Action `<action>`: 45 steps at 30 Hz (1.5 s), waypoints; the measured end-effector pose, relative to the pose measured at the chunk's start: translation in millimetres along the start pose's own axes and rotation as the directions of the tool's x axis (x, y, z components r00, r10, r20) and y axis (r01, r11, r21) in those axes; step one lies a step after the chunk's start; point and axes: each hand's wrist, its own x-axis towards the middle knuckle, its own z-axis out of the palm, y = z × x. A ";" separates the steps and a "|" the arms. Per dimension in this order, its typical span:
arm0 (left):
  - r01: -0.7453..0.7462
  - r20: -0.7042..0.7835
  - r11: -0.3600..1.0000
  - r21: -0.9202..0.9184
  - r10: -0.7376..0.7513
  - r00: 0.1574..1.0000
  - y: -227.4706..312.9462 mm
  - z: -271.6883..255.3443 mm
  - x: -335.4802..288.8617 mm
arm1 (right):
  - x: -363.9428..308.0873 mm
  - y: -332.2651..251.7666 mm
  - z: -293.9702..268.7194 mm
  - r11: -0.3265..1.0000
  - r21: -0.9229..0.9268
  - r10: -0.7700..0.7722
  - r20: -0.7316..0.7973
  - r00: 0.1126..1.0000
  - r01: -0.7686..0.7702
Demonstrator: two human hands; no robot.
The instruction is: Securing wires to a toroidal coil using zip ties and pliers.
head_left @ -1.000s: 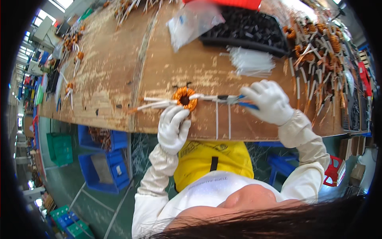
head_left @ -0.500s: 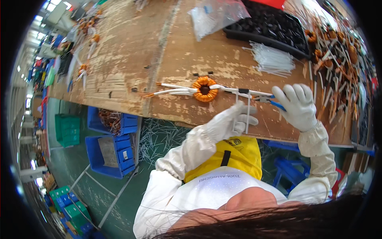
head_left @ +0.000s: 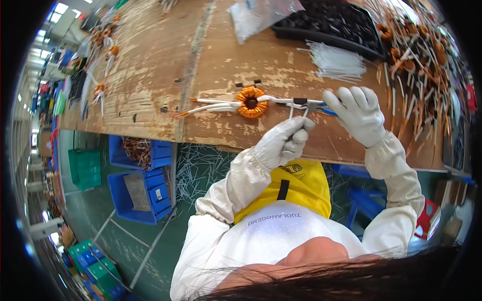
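A copper-wound ring coil point(head_left: 241, 108) lies on the wooden table, with white-sleeved leads running out to its left and right. A black sleeve point(head_left: 299, 101) sits on the right-hand leads, and a white cable tie point(head_left: 291, 111) is around the leads there, its ends hanging toward me. My gloved left hand point(head_left: 286, 143) is closed, pinching the tie ends just below the sleeve. My gloved right hand point(head_left: 359, 114) grips blue-handled pliers point(head_left: 329, 111), their jaws at the tie beside the sleeve. The exact jaw contact is too small to make out.
A pile of white cable ties point(head_left: 335, 61) lies beyond my hands. Behind it are a black tray point(head_left: 321, 37) of black pieces and a clear bag point(head_left: 258, 17). Finished-looking coils point(head_left: 411, 65) heap up at right. Blue bins point(head_left: 135, 198) stand below the table at left.
My left hand has gone from loosely spread fingers to a pinch on the tie ends. The pliers have moved left, up to the black sleeve. The tie's loop has been drawn smaller.
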 end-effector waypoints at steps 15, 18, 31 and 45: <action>-0.016 0.042 0.999 0.030 0.015 0.999 -14.2 -4.9 0.9 | -21.9 -7.0 -13.9 0.975 0.142 0.121 0.292 0.949 -0.168; -0.033 0.017 0.997 0.074 0.032 0.999 -15.4 -5.7 -4.3 | -19.7 -2.2 -20.7 0.953 0.196 0.183 0.231 0.956 -0.230; -0.082 0.112 0.986 0.147 0.066 0.992 -12.9 -8.1 -16.0 | 8.3 -19.1 -9.0 1.000 -0.006 0.017 0.081 0.997 -0.017; -0.097 0.113 0.982 0.164 0.079 0.991 -9.9 -12.3 -17.9 | 7.7 -16.8 -11.8 0.999 -0.041 0.008 0.057 0.998 -0.006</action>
